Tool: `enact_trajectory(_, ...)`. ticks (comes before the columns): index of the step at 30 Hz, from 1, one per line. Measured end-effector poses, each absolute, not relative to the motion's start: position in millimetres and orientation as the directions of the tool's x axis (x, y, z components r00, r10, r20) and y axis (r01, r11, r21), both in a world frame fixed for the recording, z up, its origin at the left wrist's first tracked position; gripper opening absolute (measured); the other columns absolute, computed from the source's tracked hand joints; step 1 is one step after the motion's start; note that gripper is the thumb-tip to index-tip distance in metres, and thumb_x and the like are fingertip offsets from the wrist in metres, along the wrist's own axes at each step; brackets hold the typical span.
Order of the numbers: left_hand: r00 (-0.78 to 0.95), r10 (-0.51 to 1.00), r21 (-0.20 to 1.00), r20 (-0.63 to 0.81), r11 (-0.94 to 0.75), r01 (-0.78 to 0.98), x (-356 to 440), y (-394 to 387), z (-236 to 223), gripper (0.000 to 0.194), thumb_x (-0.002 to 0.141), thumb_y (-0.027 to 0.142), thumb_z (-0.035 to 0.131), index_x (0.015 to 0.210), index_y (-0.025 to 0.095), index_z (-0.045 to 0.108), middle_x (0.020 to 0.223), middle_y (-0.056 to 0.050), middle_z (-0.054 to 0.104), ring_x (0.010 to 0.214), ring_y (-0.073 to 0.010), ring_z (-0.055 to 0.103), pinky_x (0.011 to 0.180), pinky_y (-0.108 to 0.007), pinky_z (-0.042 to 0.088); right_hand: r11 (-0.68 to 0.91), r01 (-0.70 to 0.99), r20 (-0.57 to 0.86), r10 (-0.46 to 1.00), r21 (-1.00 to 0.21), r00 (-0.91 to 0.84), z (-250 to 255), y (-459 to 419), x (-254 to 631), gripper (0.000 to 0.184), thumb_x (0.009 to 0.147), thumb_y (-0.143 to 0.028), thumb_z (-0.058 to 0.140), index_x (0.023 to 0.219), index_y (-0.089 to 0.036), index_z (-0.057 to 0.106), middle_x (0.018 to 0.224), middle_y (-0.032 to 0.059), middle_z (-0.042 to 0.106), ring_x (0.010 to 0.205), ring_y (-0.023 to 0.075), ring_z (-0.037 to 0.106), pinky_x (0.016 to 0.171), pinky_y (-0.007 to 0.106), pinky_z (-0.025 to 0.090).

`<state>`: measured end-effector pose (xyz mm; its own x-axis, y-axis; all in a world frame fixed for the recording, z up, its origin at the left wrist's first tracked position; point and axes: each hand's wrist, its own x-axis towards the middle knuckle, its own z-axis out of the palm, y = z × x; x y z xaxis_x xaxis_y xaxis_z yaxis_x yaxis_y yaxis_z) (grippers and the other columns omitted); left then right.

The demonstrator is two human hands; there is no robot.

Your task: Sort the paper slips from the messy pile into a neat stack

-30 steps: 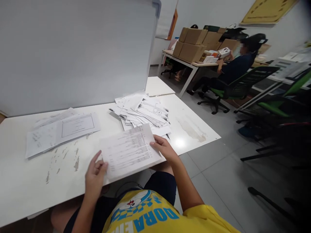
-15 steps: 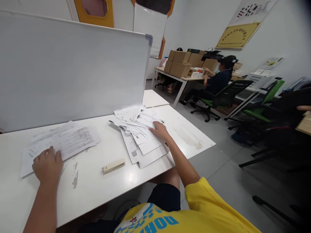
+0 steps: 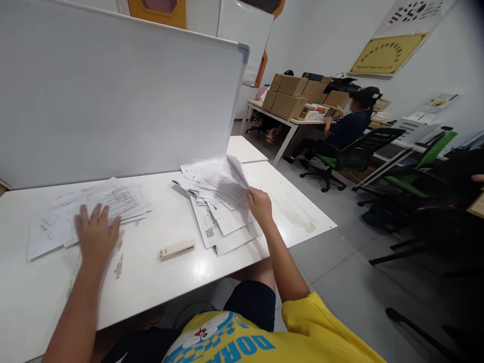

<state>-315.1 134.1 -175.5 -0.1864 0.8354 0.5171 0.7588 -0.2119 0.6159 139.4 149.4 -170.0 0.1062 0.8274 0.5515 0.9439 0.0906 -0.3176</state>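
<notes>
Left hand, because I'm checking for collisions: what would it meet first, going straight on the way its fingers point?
The left hand would probably meet the papers around its fingertips, then the whiteboard behind. Its height is unclear, so it might skim over the papers.

- Looks like an office, pretty much
- Big whiteboard (image 3: 121,101) along the back of a white desk (image 3: 147,272), plus printed papers (image 3: 236,219) and a stapler (image 3: 177,249)
- Mesh swivel chair (image 3: 365,151) with a person (image 3: 350,128) in it, at another table (image 3: 295,121) stacked with cardboard boxes (image 3: 289,106)
- Grey tiled floor (image 3: 321,252), white walls (image 3: 325,35), yellow poster (image 3: 391,53)
</notes>
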Motion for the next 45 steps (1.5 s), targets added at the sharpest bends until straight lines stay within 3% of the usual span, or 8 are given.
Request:
enact_trajectory(4, -0.112, 0.939, 0.886, 0.325, -0.260, 0.385, -238, 125, -171, 0.079, 0.081, 0.079, 0.042, 0.127, 0.018, 0.060, 0.130, -0.016, 0.064, 0.128, -0.0325, 0.054, 0.113, -0.055, 0.037, 0.377, 0.896, 0.680, 0.722, -0.236, -0.125, -171, 117, 111, 0.035, 0.100, -0.025, 0.038, 0.123, -0.015, 0.063, 0.109, 0.0138, 0.074, 0.104, 0.0259, 0.065, 0.088, 0.039, 0.047)
enact_trajectory(5, -0.040, 0.978, 0.967, 0.204, -0.195, 0.161, -217, 121, -169, 0.083, 0.080, 0.082, 0.040, 0.129, 0.019, 0.060, 0.127, -0.016, 0.065, 0.125, -0.0321, 0.056, 0.111, -0.054, 0.040, 0.438, 0.877, 0.682, 0.704, -0.197, -0.198, -171, 108, 101, 0.036, 0.100, -0.023, 0.039, 0.128, -0.016, 0.061, 0.116, 0.0140, 0.072, 0.112, 0.0259, 0.064, 0.092, 0.041, 0.047)
enact_trajectory(8, 0.149, 0.987, 0.953, -0.056, 0.098, -0.287, -173, 108, -164, 0.090, 0.074, 0.090, 0.036, 0.128, 0.021, 0.061, 0.120, -0.014, 0.069, 0.120, -0.0325, 0.061, 0.102, -0.050, 0.050, 0.551, 0.827, 0.618, 0.690, -0.112, -0.376, -176, 82, 75, 0.048, 0.096, -0.014, 0.037, 0.143, -0.018, 0.050, 0.138, 0.0128, 0.062, 0.133, 0.0248, 0.052, 0.107, 0.044, 0.042)
enact_trajectory(10, 0.155, 0.977, 0.907, -0.147, 0.195, -0.372, -164, 104, -166, 0.085, 0.071, 0.089, 0.046, 0.122, 0.023, 0.064, 0.113, -0.013, 0.071, 0.116, -0.0320, 0.064, 0.095, -0.045, 0.055, 0.566, 0.818, 0.558, 0.713, -0.103, -0.424, -182, 70, 65, 0.058, 0.095, -0.011, 0.034, 0.152, -0.019, 0.037, 0.151, 0.0115, 0.050, 0.143, 0.0235, 0.041, 0.114, 0.045, 0.036)
enact_trajectory(15, 0.059, 0.971, 0.925, -0.230, 0.237, -0.297, -172, 107, -182, 0.061, 0.068, 0.062, 0.076, 0.111, 0.020, 0.067, 0.095, -0.010, 0.074, 0.098, -0.0291, 0.071, 0.082, -0.038, 0.060, 0.521, 0.843, 0.454, 0.789, -0.137, -0.414, -198, 59, 60, 0.065, 0.096, -0.010, 0.031, 0.159, -0.019, 0.019, 0.160, 0.0113, 0.034, 0.150, 0.0235, 0.030, 0.119, 0.046, 0.033)
enact_trajectory(26, -0.035, 0.949, 0.905, -0.312, 0.286, -0.315, -184, 112, -194, 0.054, 0.071, 0.056, 0.075, 0.107, 0.016, 0.066, 0.090, -0.009, 0.075, 0.083, -0.0243, 0.073, 0.071, -0.034, 0.061, 0.456, 0.848, 0.415, 0.850, -0.270, -0.325, -219, 54, 60, 0.054, 0.099, -0.016, 0.033, 0.153, -0.018, 0.038, 0.158, 0.0115, 0.039, 0.148, 0.0263, 0.033, 0.117, 0.049, 0.036)
enact_trajectory(34, -0.117, 0.959, 0.897, -0.257, 0.192, -0.399, -187, 111, -183, 0.055, 0.066, 0.056, 0.081, 0.101, 0.016, 0.067, 0.087, -0.010, 0.075, 0.083, -0.0263, 0.073, 0.073, -0.035, 0.061, 0.493, 0.821, 0.577, 0.773, -0.286, -0.264, -221, 45, 71, 0.060, 0.095, -0.010, 0.033, 0.154, -0.021, 0.035, 0.148, 0.0106, 0.054, 0.141, 0.0250, 0.045, 0.113, 0.049, 0.040)
enact_trajectory(45, -0.192, 0.973, 0.981, -0.128, 0.097, -0.165, -202, 129, -183, 0.059, 0.047, 0.042, 0.090, 0.096, 0.015, 0.070, 0.080, -0.005, 0.074, 0.079, -0.0237, 0.071, 0.071, -0.031, 0.058, 0.489, 0.838, 0.506, 0.801, -0.244, -0.320, -221, 52, 53, 0.059, 0.096, -0.011, 0.034, 0.153, -0.020, 0.037, 0.152, 0.0112, 0.048, 0.141, 0.0275, 0.044, 0.112, 0.049, 0.041)
